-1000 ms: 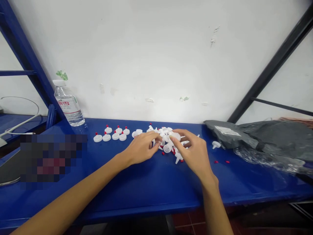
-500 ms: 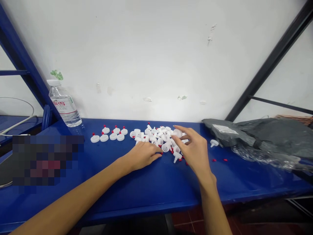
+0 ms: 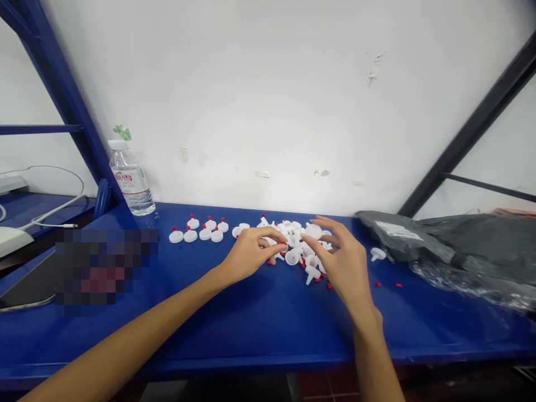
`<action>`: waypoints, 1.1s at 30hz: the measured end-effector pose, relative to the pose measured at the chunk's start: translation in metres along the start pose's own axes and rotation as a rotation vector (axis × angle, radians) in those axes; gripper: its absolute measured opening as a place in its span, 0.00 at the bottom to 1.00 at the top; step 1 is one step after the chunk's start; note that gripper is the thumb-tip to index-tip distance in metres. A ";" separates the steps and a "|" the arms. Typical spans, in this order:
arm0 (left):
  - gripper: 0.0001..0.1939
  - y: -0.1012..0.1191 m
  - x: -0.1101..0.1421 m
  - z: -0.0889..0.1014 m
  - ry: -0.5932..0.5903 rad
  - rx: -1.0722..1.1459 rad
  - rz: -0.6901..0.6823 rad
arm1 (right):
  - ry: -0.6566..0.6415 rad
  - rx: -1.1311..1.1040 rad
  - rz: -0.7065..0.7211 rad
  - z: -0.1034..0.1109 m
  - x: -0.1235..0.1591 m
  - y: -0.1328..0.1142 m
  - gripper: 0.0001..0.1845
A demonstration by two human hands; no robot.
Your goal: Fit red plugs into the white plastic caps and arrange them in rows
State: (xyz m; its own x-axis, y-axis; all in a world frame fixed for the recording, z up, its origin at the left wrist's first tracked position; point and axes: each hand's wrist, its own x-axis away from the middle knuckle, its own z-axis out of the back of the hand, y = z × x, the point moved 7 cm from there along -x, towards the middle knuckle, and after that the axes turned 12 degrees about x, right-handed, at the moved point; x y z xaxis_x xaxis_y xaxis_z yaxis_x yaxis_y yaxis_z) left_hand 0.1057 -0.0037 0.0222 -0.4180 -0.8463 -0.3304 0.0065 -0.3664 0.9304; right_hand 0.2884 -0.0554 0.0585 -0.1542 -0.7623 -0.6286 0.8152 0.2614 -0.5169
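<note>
Between the thumb and fingertips of my left hand (image 3: 253,251) is a small red cap (image 3: 285,243). My right hand (image 3: 341,259) grips a white nozzle lid (image 3: 313,230) by its round rim, thumb on the near side and fingers behind. Both hands hover over a heap of loose white nozzle lids (image 3: 292,257) mixed with small red caps (image 3: 329,286); my left hand hides part of it. To the left of the heap, several white lids with red caps on their nozzles (image 3: 190,236) stand upright in loose rows.
A water bottle (image 3: 133,184) stands at the back left, near the wall. Grey plastic bags (image 3: 435,240) lie on the blue table (image 3: 251,329) at the right, with a single white lid (image 3: 377,254) and two red caps (image 3: 398,285) near them. A blurred-out patch (image 3: 104,273) covers something at left.
My left hand reached down to the table at the heap's near edge, then rose with a red cap in its fingers. My right hand has kept its hold on the white lid. The view shifted slightly.
</note>
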 end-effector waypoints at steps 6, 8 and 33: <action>0.16 -0.008 -0.004 0.011 0.088 0.208 0.083 | -0.115 0.039 0.019 -0.008 0.003 -0.004 0.19; 0.16 -0.012 -0.005 0.015 0.123 0.255 0.103 | -0.129 0.046 0.075 -0.009 0.003 -0.009 0.19; 0.16 -0.016 -0.004 0.007 0.000 0.417 0.145 | -0.225 0.050 0.253 -0.020 0.008 -0.018 0.18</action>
State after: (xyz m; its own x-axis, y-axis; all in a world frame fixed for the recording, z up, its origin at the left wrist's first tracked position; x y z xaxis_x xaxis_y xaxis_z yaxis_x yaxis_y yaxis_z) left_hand 0.1007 0.0085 0.0103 -0.4394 -0.8777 -0.1914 -0.3022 -0.0562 0.9516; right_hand 0.2614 -0.0549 0.0513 0.1784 -0.7901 -0.5865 0.8393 0.4333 -0.3284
